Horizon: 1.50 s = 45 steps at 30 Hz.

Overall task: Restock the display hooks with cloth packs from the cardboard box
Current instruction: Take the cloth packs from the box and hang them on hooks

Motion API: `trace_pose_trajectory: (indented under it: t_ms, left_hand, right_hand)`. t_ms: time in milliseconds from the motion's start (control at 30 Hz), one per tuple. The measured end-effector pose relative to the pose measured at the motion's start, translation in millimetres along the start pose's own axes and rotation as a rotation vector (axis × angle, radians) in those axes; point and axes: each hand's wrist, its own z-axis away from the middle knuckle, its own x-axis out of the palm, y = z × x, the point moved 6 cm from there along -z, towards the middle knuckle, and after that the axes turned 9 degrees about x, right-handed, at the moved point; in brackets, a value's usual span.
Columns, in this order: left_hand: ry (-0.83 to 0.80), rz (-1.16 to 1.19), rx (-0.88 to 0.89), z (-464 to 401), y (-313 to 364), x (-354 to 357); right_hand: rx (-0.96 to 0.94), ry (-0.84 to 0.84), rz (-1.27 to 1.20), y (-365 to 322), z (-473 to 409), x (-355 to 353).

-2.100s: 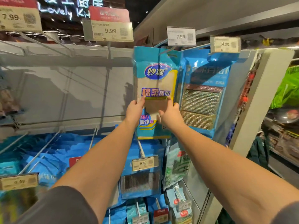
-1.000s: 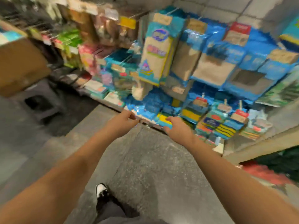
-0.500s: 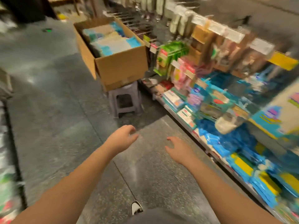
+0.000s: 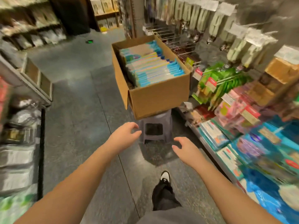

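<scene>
Nearest: a dark trouser leg and black-and-white shoe (image 4: pixel 165 177) planted on grey speckled floor (image 4: pixel 77 120). Both bare forearms extended forward over the aisle. Left hand (image 4: pixel 123 136) empty, fingers loosely curled and spread, gripping nothing. Right hand (image 4: pixel 184 147) likewise empty, fingers relaxed and slightly bent, thumb apart, touching nothing. Hands level with each other, apart, short of the stool.

Just beyond the hands: a grey plastic stool (image 4: pixel 156 127) standing on the floor, close beside the right-hand shelving. Resting on top of the stool: open cardboard box (image 4: pixel 159 96), flaps out of the way, overhanging the seat. Inside the box: cloth packs (image 4: pixel 153 67), blue-edged with pale faces, stacked on edge in a tight row, filling most of the interior.

Right side: display shelving (image 4: pixel 252 130) carrying blue, pink and green packaged goods, heavily blurred; labels unreadable. Higher up: metal display hooks (image 4: pixel 168 37), several bare, beside pale hanging packets (image 4: pixel 242 44).

Left side: blurred shelving with grey and white goods (image 4: pixel 16 143). Farthest: dim shelves (image 4: pixel 105 12) at the aisle end and a small green object (image 4: pixel 89 41) on the floor.
</scene>
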Motion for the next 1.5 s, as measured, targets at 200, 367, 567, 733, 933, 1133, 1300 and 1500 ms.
trace_pose_trajectory:
  t_ms: [200, 367, 567, 733, 933, 1133, 1300, 1500]
  left_hand:
    - [0.051, 0.016, -0.052, -127, -12, -74]
    - [0.068, 0.047, -0.070, -205, -23, -114]
    - [0.114, 0.065, -0.034, -308, -50, -171]
    - [0.119, 0.009, 0.019, -433, -97, -225]
    - [0.020, -0.171, 0.083, -603, -157, -272]
    - [-0.179, -0.374, 0.184, -718, -199, -264]
    - [-0.282, -0.421, 0.204, -756, -220, -242]
    - [-0.240, -0.493, 0.233, -761, -222, -232]
  right_hand:
    - [-0.070, -0.054, 0.072, -65, -129, -66]
    - [-0.093, -0.043, 0.086, -109, -209, -110]
    - [-0.103, 0.010, 0.031, -165, -305, -131]
    - [-0.087, 0.067, 0.051, -232, -408, -143]
    - [-0.025, 0.137, 0.105, -318, -549, -153]
    - [0.053, 0.175, 0.258, -372, -673, -165]
    - [0.056, 0.160, 0.381, -393, -737, -167]
    - [0.066, 0.098, 0.587, -399, -773, -155]
